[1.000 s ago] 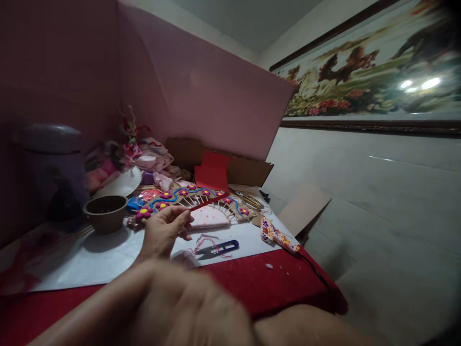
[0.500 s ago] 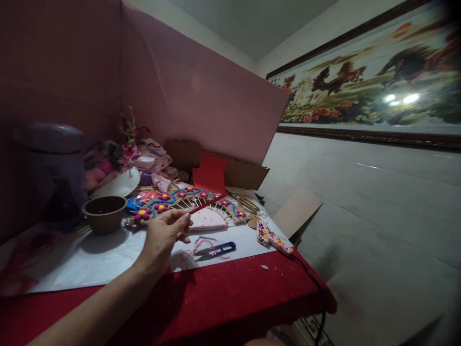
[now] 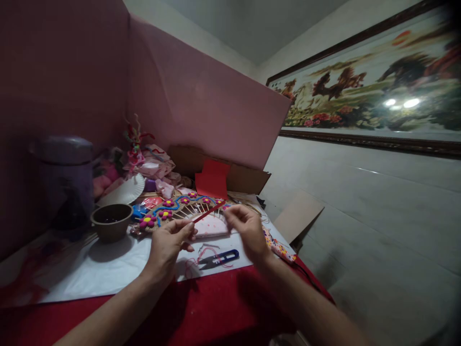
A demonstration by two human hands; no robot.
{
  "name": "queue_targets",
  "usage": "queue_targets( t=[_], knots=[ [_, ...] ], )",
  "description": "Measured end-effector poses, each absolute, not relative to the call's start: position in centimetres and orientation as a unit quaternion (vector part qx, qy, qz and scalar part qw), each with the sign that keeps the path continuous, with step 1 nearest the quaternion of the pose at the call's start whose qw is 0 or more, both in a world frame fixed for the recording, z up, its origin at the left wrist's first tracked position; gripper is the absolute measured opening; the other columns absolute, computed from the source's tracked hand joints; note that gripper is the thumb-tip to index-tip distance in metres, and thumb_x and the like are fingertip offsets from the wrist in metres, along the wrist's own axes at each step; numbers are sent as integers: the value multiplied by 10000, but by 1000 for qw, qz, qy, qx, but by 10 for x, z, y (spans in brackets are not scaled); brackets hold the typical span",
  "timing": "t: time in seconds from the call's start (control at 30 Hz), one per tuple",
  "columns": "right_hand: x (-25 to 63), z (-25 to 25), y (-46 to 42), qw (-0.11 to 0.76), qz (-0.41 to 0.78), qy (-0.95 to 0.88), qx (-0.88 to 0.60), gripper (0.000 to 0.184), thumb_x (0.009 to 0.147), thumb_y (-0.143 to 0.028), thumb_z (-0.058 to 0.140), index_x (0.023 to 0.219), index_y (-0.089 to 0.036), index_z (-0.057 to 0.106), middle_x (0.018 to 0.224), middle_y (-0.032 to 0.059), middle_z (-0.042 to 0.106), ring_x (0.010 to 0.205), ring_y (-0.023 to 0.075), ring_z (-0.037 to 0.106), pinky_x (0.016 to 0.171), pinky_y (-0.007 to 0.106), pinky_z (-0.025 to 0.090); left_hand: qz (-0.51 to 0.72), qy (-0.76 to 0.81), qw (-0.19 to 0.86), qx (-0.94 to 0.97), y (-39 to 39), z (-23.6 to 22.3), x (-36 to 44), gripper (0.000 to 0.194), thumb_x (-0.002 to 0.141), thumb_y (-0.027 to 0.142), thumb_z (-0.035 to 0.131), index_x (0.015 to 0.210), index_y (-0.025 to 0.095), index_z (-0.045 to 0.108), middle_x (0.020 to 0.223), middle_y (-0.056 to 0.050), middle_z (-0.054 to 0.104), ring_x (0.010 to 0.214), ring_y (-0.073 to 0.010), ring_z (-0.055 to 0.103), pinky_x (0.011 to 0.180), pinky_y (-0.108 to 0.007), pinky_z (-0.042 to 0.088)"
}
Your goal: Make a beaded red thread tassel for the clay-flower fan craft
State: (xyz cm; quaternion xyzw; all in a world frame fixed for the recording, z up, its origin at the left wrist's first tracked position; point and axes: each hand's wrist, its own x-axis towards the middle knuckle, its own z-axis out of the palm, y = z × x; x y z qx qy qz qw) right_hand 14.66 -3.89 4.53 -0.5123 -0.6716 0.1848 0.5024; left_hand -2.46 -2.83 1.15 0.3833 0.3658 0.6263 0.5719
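Observation:
My left hand (image 3: 168, 247) pinches one end of a narrow red strip (image 3: 211, 211) between thumb and forefinger. The strip slants up to the right. Close to its far end is my right hand (image 3: 248, 233), slightly blurred, fingers curled and thumb against forefinger; whether they hold anything is hidden. Behind the strip lies a fan-shaped piece with pink felt-like flowers (image 3: 166, 215), a blue wavy cord, thin sticks and a pale spotted half-round panel (image 3: 212, 227). Below the hands, blue-handled thread snips (image 3: 219, 259) rest beside tangled pink thread (image 3: 192, 264) on white paper.
A brown bowl (image 3: 111, 226) stands at left, before a lidded purple container (image 3: 66, 182). Red paper (image 3: 212, 180) leans on cardboard (image 3: 248, 179) at the back. A flower-patterned glue gun (image 3: 279, 247) with a cord lies right, partly behind my right arm. Red cloth (image 3: 205, 307) covers the front edge.
A blurred hand filled the foreground, then dropped out of view. Now my right hand has come up beside the strip's far end. My left hand keeps its pinch on the strip.

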Motion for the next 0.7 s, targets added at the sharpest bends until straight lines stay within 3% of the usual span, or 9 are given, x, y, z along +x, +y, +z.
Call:
queue_targets(
  t=[0.03,0.1,0.17,0.27,0.37,0.5,0.6,0.7],
  knots=[
    [175,50,-14,433,89,-638,-631,235,888,-352,480,896,-179,638,759,17,652,656,137,605,600,258,501,626,363,577,379,-28,11,-24,290,505,286,806,655,93,651,570,-43,641,467,-120,560,363,-196,434],
    [227,52,28,376,44,-608,-698,204,880,-245,489,930,-135,653,869,66,673,804,179,629,694,290,503,623,358,589,370,-28,11,-24,287,486,274,815,637,90,653,552,-47,640,459,-121,562,358,-192,432],
    [265,46,56,312,34,-599,-737,166,874,-222,535,915,-121,659,926,78,667,874,200,626,761,316,501,621,356,598,359,-27,10,-24,282,479,266,821,629,92,658,560,-56,652,460,-121,570,360,-188,435],
    [290,27,82,212,41,-607,-764,267,896,-302,557,1113,-146,574,1110,73,598,944,198,607,796,381,520,616,361,612,340,-24,9,-25,287,465,258,833,621,98,654,575,-63,668,452,-119,575,363,-188,441],
    [296,13,101,147,29,-613,-776,304,902,-307,549,1163,-152,545,1156,83,574,974,207,597,814,401,518,613,364,624,322,-21,7,-26,305,452,252,844,628,102,645,563,-55,665,448,-121,576,362,-187,442],
    [297,14,114,115,-19,-609,-785,235,890,-270,559,1087,-144,587,1112,98,594,984,217,590,832,394,491,616,367,629,301,-21,8,-27,312,453,250,850,625,99,638,547,-41,650,448,-105,564,367,-171,438],
    [286,23,108,137,-75,-618,-771,184,890,-179,489,1011,-147,623,1093,149,604,1048,255,558,866,367,424,620,365,635,282,-21,11,-28,310,452,246,853,611,97,632,551,-37,646,432,-94,554,364,-164,432],
    [265,28,94,165,-111,-654,-730,249,924,-238,397,1032,-191,616,1127,105,604,1081,229,539,897,324,386,623,340,649,275,-21,12,-28,292,475,232,849,613,95,631,557,-35,640,423,-84,544,362,-157,426]
  ],
)
